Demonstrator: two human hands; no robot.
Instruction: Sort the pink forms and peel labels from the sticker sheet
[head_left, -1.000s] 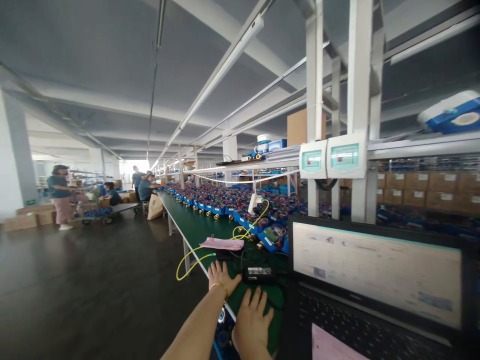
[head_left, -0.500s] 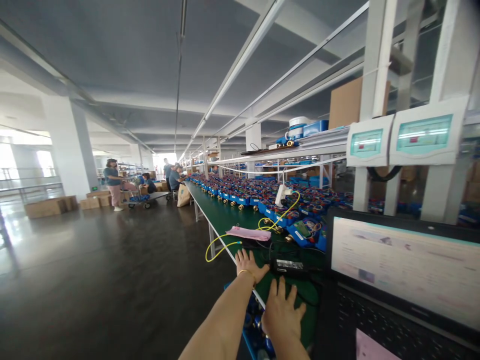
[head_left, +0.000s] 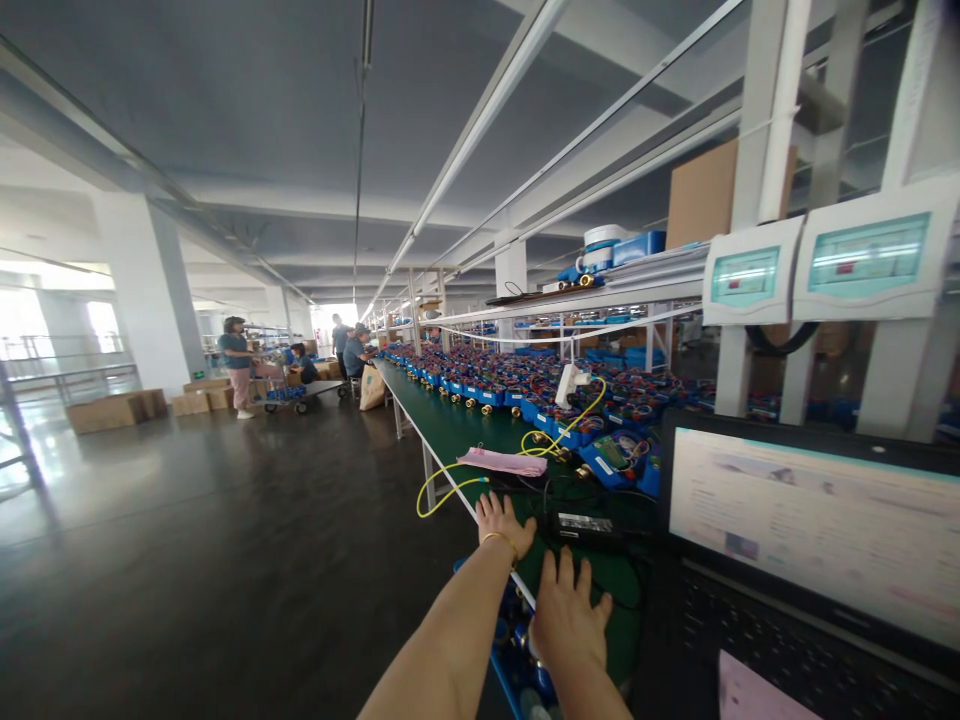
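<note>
My left hand [head_left: 505, 522] rests at the near edge of the green bench top [head_left: 442, 425], fingers spread and holding nothing. Closer to me, my right hand [head_left: 571, 610] lies palm down on the same surface with its fingers apart. A black power adapter [head_left: 583, 527] with a label sits just beyond the right hand. Past the left hand lie a pink folded cloth or paper [head_left: 504, 461] and a yellow cable [head_left: 442, 508] that loops over the edge. To the right stands an open laptop [head_left: 814, 540] with its screen lit and a pink sheet [head_left: 757, 690] on it.
Rows of blue housings with wires and brass fittings [head_left: 611, 458] line the bench. A blue crate [head_left: 504, 672] is below the edge. Two switch boxes [head_left: 862, 265] hang on posts at right. Several people [head_left: 356, 355], a cart [head_left: 285, 395] and cartons [head_left: 112, 410] are further off.
The whole view has shifted slightly, so the scene sits a little further right. Both hands stay spread on the bench in nearly the same places.
</note>
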